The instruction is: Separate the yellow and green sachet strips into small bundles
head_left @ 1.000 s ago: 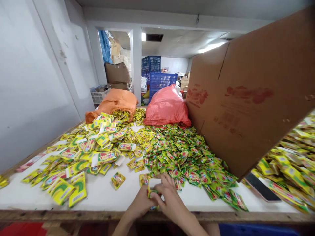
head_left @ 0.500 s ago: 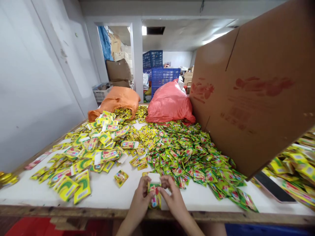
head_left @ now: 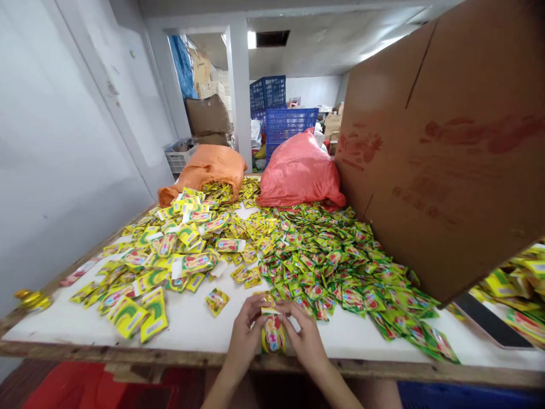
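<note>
My left hand (head_left: 246, 336) and my right hand (head_left: 305, 336) meet at the front edge of the white table (head_left: 191, 329). Together they grip a small upright stack of yellow-green sachets (head_left: 273, 332), fingers pinching its top and sides. Just beyond the hands spreads a large heap of green sachets (head_left: 336, 267). To the left lies a heap of bigger yellow packets (head_left: 170, 255). One loose sachet (head_left: 217, 300) rests on the table left of my left hand.
A big cardboard box (head_left: 447, 147) leans over the table at right, a phone (head_left: 489, 321) under its edge. An orange sack (head_left: 204, 170) and a red sack (head_left: 298, 170) lie at the back. Blue crates (head_left: 281, 122) stand beyond. A wall runs along the left.
The stack of sachets has been raised upright between both hands and squared up; the white card on top a moment ago is now folded down. The camera tilted slightly downward.
</note>
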Action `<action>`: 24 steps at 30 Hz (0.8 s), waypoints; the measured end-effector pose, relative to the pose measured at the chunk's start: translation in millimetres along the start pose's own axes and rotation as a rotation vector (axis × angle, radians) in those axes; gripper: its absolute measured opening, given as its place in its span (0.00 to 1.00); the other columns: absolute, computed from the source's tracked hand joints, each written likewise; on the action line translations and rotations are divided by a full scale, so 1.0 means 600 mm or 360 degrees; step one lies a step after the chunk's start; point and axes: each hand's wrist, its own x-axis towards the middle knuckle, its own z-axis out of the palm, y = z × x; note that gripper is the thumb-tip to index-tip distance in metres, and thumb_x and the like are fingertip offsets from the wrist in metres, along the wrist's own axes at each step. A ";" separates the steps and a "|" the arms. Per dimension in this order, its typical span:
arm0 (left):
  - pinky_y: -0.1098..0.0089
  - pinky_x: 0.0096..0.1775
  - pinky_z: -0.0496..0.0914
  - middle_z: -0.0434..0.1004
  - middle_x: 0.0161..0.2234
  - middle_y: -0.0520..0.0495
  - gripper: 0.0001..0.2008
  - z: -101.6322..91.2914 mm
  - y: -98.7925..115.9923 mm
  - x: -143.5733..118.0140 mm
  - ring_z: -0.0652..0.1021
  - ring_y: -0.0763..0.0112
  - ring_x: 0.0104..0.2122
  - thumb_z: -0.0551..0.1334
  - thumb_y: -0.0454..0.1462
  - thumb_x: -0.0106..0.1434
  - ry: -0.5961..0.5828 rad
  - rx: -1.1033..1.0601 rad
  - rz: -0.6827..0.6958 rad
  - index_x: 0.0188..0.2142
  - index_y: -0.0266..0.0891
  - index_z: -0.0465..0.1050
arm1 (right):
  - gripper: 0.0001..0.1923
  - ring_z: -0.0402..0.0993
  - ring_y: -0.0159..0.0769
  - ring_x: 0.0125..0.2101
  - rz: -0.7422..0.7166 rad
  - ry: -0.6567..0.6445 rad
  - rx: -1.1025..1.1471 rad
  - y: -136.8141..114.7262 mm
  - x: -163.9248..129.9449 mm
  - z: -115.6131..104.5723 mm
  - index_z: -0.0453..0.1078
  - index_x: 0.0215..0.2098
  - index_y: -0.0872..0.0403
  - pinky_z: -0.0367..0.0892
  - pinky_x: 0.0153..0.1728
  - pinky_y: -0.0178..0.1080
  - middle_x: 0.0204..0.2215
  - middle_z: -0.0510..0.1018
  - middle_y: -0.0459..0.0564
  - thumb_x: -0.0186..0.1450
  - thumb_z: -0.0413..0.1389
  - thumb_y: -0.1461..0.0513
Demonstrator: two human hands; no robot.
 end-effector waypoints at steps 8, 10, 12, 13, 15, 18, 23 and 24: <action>0.66 0.44 0.68 0.76 0.37 0.44 0.08 0.003 0.018 -0.002 0.74 0.64 0.41 0.58 0.36 0.58 0.0065 0.0288 0.0067 0.34 0.38 0.75 | 0.08 0.70 0.37 0.40 -0.0057 -0.0047 -0.0083 -0.025 0.000 -0.005 0.69 0.36 0.52 0.64 0.42 0.37 0.37 0.75 0.51 0.63 0.49 0.60; 0.67 0.42 0.68 0.77 0.36 0.44 0.08 0.006 0.021 0.000 0.75 0.64 0.39 0.58 0.36 0.57 0.0105 0.0306 0.0042 0.33 0.38 0.75 | 0.09 0.70 0.37 0.37 -0.0039 -0.0042 -0.0116 -0.026 0.002 -0.003 0.69 0.37 0.53 0.64 0.40 0.36 0.36 0.75 0.50 0.63 0.48 0.61; 0.68 0.40 0.69 0.77 0.34 0.45 0.08 0.010 0.026 0.003 0.75 0.65 0.36 0.59 0.37 0.57 0.0141 0.0352 0.0000 0.33 0.38 0.74 | 0.09 0.71 0.36 0.33 0.0008 -0.0061 -0.0150 -0.027 0.007 -0.004 0.68 0.37 0.53 0.65 0.36 0.35 0.33 0.75 0.49 0.63 0.48 0.61; 0.68 0.38 0.69 0.77 0.32 0.46 0.08 0.011 0.029 0.006 0.76 0.65 0.34 0.59 0.37 0.57 0.0152 0.0385 -0.0026 0.33 0.37 0.75 | 0.09 0.71 0.35 0.30 0.0035 -0.0076 -0.0164 -0.029 0.011 -0.006 0.69 0.37 0.53 0.65 0.34 0.35 0.31 0.75 0.49 0.63 0.48 0.61; 0.68 0.36 0.69 0.78 0.30 0.46 0.08 0.012 0.034 0.009 0.76 0.66 0.32 0.59 0.38 0.57 0.0145 0.0435 -0.0065 0.33 0.37 0.75 | 0.09 0.70 0.34 0.27 0.0077 -0.0104 -0.0173 -0.033 0.019 -0.011 0.69 0.35 0.54 0.64 0.31 0.34 0.27 0.75 0.48 0.63 0.49 0.60; 0.68 0.38 0.69 0.78 0.32 0.46 0.09 0.009 0.031 0.009 0.76 0.65 0.33 0.58 0.39 0.57 0.0096 0.0401 -0.0055 0.34 0.37 0.75 | 0.09 0.71 0.34 0.28 0.0081 -0.0130 -0.0123 -0.035 0.021 -0.018 0.69 0.34 0.54 0.65 0.32 0.34 0.28 0.75 0.48 0.63 0.49 0.60; 0.67 0.40 0.68 0.77 0.37 0.44 0.11 0.003 0.007 -0.008 0.75 0.63 0.37 0.60 0.39 0.57 0.0027 0.0249 -0.0111 0.38 0.38 0.74 | 0.11 0.71 0.38 0.37 0.0056 -0.0064 0.0011 -0.016 -0.001 0.000 0.70 0.38 0.53 0.65 0.39 0.36 0.36 0.76 0.51 0.63 0.48 0.58; 0.66 0.40 0.68 0.78 0.36 0.44 0.11 0.003 0.005 -0.011 0.75 0.63 0.37 0.60 0.39 0.56 0.0012 0.0259 -0.0119 0.38 0.38 0.74 | 0.12 0.71 0.38 0.38 0.0048 -0.0050 0.0034 -0.013 -0.004 0.005 0.70 0.39 0.53 0.65 0.40 0.36 0.36 0.75 0.51 0.63 0.48 0.58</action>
